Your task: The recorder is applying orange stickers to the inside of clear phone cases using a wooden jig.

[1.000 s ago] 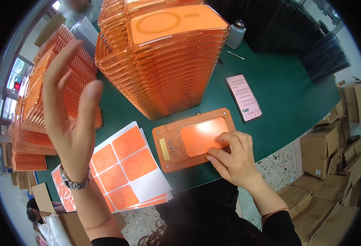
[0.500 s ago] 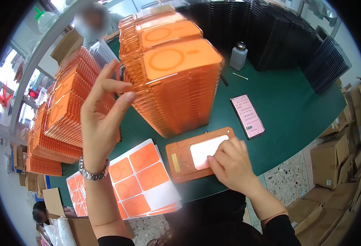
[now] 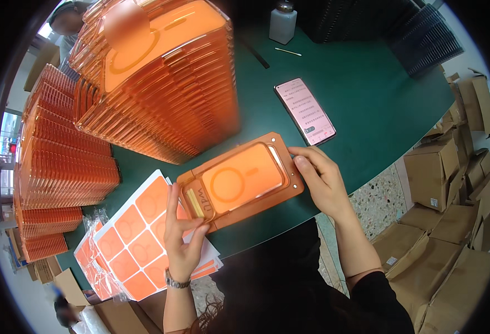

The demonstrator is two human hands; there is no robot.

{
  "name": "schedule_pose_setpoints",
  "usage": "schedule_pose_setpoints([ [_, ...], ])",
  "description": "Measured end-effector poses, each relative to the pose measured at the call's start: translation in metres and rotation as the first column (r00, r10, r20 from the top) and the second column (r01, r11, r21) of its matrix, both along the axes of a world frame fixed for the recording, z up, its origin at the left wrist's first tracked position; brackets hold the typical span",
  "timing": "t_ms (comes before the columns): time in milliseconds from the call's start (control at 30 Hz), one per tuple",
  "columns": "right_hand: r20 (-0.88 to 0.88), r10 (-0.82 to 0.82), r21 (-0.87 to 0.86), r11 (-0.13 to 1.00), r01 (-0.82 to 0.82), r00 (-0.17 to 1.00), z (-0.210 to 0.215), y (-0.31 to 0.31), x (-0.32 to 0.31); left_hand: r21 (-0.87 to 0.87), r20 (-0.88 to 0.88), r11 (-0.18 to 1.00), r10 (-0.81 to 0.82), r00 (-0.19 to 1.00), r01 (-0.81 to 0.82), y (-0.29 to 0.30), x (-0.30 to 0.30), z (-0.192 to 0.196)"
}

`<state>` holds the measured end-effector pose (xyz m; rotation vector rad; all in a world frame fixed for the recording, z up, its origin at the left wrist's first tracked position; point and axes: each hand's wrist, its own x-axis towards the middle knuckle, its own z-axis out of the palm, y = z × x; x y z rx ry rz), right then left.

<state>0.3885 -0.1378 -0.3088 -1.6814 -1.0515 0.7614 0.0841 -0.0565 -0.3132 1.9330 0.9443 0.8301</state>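
A flat orange-brown jig (image 3: 294,188) lies at the table's near edge. In its recess sits a clear phone case with an orange back panel (image 3: 239,178), marked with a ring and a short bar; a strip of white shows along its right end. My left hand (image 3: 182,245) grips the jig's lower left corner between thumb and fingers. At the jig's right end my right hand (image 3: 327,186) is closed on the edge, with its thumb on the near side; its other fingertips are partly hidden. Sheets of orange stickers (image 3: 136,236) lie beside my left hand.
Tall stacks of orange-backed clear cases (image 3: 172,106) rise beyond the jig, with more stacks (image 3: 69,145) at left. A lit phone (image 3: 306,111), a cotton swab (image 3: 287,52) and a pump bottle (image 3: 282,25) lie or stand beyond. Dark cases (image 3: 426,42) and cardboard boxes (image 3: 431,172) are at right.
My left hand has come down from the tall stack to the jig. An orange-backed case now covers the jig's white plate. My right hand has moved to the jig's right end.
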Motion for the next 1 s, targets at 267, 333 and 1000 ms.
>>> schedule_pose_setpoints([
  [267, -0.416, 0.013, -0.024, 0.999, -0.026, 0.909, -0.003, 0.015, 0.0, 0.058, -0.109, 0.995, -0.07, 0.992, 0.077, 0.002, 0.01, 0.004],
  [333, -0.456, 0.015, -0.114, 0.991, -0.075, 0.89, 0.0, 0.019, 0.003, 0.059, -0.107, 0.989, -0.131, 0.986, 0.138, 0.005, 0.006, 0.003],
  [1000, 0.338, 0.484, -0.206, 0.875, -0.438, 0.807, 0.02, 0.031, 0.027, -0.456, -0.094, 0.885, 0.056, 0.994, -0.093, 0.004, -0.008, 0.01],
])
